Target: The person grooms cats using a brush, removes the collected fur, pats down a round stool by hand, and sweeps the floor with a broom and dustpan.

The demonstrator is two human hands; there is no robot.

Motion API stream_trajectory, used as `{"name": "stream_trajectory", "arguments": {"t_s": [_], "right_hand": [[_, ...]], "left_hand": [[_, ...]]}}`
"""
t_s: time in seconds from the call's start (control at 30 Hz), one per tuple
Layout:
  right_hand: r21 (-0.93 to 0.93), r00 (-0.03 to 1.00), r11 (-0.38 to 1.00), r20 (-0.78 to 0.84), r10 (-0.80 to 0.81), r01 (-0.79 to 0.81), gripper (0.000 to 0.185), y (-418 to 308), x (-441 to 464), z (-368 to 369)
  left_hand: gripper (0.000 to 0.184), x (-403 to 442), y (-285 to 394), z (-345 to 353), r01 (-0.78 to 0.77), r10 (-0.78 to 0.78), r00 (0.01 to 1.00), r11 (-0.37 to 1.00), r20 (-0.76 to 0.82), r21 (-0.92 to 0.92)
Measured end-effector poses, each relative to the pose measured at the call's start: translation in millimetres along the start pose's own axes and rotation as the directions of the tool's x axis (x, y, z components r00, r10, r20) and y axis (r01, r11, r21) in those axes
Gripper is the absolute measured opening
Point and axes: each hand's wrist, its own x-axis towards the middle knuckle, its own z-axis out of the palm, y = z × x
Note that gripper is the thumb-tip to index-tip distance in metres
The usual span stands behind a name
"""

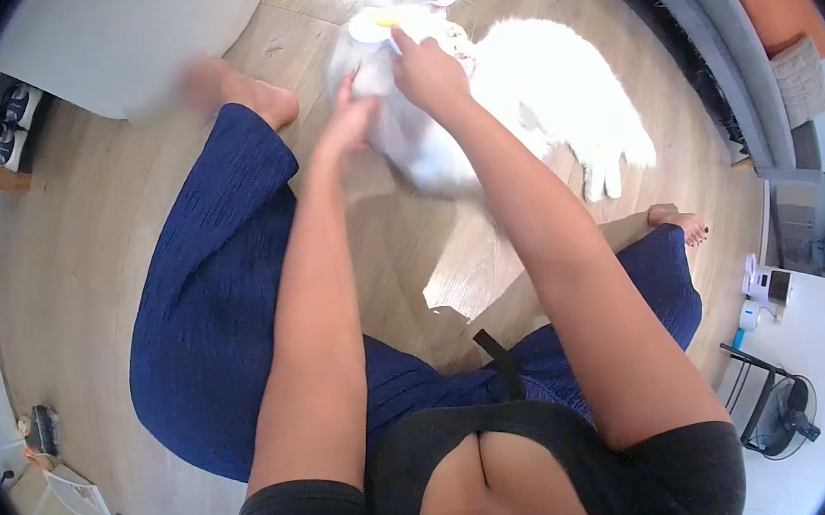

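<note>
A white, fluffy cat (555,82) lies on its side on the wooden floor, its head at the top and its hind legs to the right. My right hand (431,75) is closed around a brush (371,27) with a white and yellow head, held against the cat's upper body. My left hand (353,121) rests at the cat's back on the left, its fingers apart and slightly blurred, with nothing visible in it.
My legs in blue trousers (207,309) spread around the floor (84,292). A rounded white surface (128,36) is at upper left, beside shoes (11,124) on a shelf. A grey sofa (738,52) stands at upper right, and a fan (786,414) at lower right.
</note>
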Motion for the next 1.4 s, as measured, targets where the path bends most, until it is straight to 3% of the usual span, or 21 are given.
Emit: {"name": "stream_trajectory", "arguments": {"t_s": [0.1,0.13,0.2,0.23,0.3,0.47,0.53,0.63,0.67,0.7,0.73,0.87,0.9,0.97,1.03,1.1,1.17,1.2,1.27,1.33,1.4], "right_hand": [[0.004,0.996,0.996,-0.004,-0.088,0.088,0.049,26.4,-49.0,-9.9],[0.014,0.993,0.993,0.022,-0.116,0.116,0.048,32.6,-69.4,-17.4],[-0.045,0.981,0.985,0.106,-0.159,0.165,0.049,37.3,-110.5,-26.7],[-0.059,0.978,0.985,0.141,-0.152,0.162,0.049,39.3,-130.6,-29.2],[-0.082,0.973,0.983,0.18,-0.145,0.161,0.049,47.2,-164.8,-31.4],[-0.119,0.945,0.983,0.312,-0.096,0.139,0.046,52.8,-184.3,-61.0],[-0.087,0.978,0.992,0.196,-0.072,0.091,0.045,29.9,-148.3,-80.4],[-0.026,0.975,0.983,-0.125,-0.184,0.182,0.046,3.7,-65.6,-87.9],[-0.062,0.941,0.969,-0.231,-0.247,0.239,0.047,-2.6,-30.4,-83.4],[-0.093,0.964,0.983,-0.201,-0.172,0.156,0.047,-11.4,3.9,-77.8],[-0.124,0.981,0.99,-0.171,-0.091,0.07,0.048,-20.7,33.2,-71.9],[-0.225,0.993,0.974,-0.116,-0.026,-0.001,0.038,-28.4,96.6,-37.0],[-0.265,0.997,0.964,-0.077,0.001,-0.022,0.036,-26.3,102.0,-26.6],[-0.296,0.998,0.955,-0.061,-0.026,0.007,0.035,-19.5,87.8,-11.6],[-0.327,0.998,0.945,-0.051,-0.036,0.017,0.035,-10.5,62.7,-7.6],[-0.382,0.99,0.919,-0.06,-0.127,0.095,0.038,1.7,28.9,-7.3],[-0.344,0.983,0.931,-0.087,-0.161,0.122,0.042,13.9,-3.3,-8.0],[-0.3,0.972,0.94,-0.118,-0.202,0.159,0.047,18.9,-19.6,-9.5],[-0.298,0.98,0.94,-0.061,-0.189,0.163,0.049,19.0,-57.6,-9.6],[-0.287,0.983,0.942,-0.004,-0.183,0.174,0.052,18.7,-90.4,-7.3],[-0.194,0.975,0.957,-0.025,-0.223,0.214,0.053,28.1,-118.5,-1.7]], "left_hand": [[0.062,42.3,8.0,-49.5,0.078,-0.061,0.995,0.966,-0.074,0.246],[0.062,51.8,6.1,-57.4,0.078,-0.066,0.996,0.968,-0.062,0.238],[0.054,62.2,4.7,-62.9,-0.177,0.244,0.934,0.951,-0.262,0.255],[0.054,65.0,2.1,-58.1,-0.18,0.243,0.937,0.952,-0.253,0.248],[0.056,69.8,-4.8,-45.8,-0.362,0.366,0.883,0.93,-0.293,0.068],[0.068,52.6,-24.2,-9.6,-0.246,0.204,0.954,0.952,-0.219,-0.183],[0.073,48.3,-28.6,-0.4,-0.192,0.157,0.976,0.948,-0.154,-0.254],[0.076,37.7,-22.0,9.0,-0.262,0.253,0.965,0.939,-0.067,-0.223],[0.078,39.7,-21.8,17.8,-0.21,0.205,0.968,0.977,-0.145,-0.025],[0.079,41.6,-23.0,28.2,-0.129,0.166,0.959,0.978,-0.231,0.166],[0.079,41.0,-25.6,40.4,-0.132,0.169,0.957,0.978,-0.237,0.164],[0.077,32.0,-38.6,91.9,-0.231,0.388,0.913,0.751,-0.13,0.619],[0.077,21.0,-36.1,100.3,-0.225,0.387,0.912,0.753,-0.139,0.619],[0.071,-0.8,-32.8,114.3,-0.289,0.362,0.922,0.881,-0.138,0.375],[0.068,20.8,-25.9,107.0,-0.277,0.332,0.942,0.861,-0.058,0.427],[0.052,18.2,-23.6,85.4,-0.359,0.435,0.901,0.748,-0.004,0.559],[0.039,32.1,23.8,28.7,-0.293,0.083,0.93,0.758,0.359,0.583],[0.036,28.4,39.0,7.1,-0.091,-0.085,0.923,0.899,0.374,0.428],[0.033,16.8,55.6,-33.1,-0.183,0.098,0.95,0.944,0.295,0.275],[0.034,47.8,42.9,-51.6,-0.366,0.384,0.923,0.835,0.041,0.41],[0.035,62.1,30.7,-51.8,-0.354,0.381,0.924,0.882,-0.029,0.311]]}}
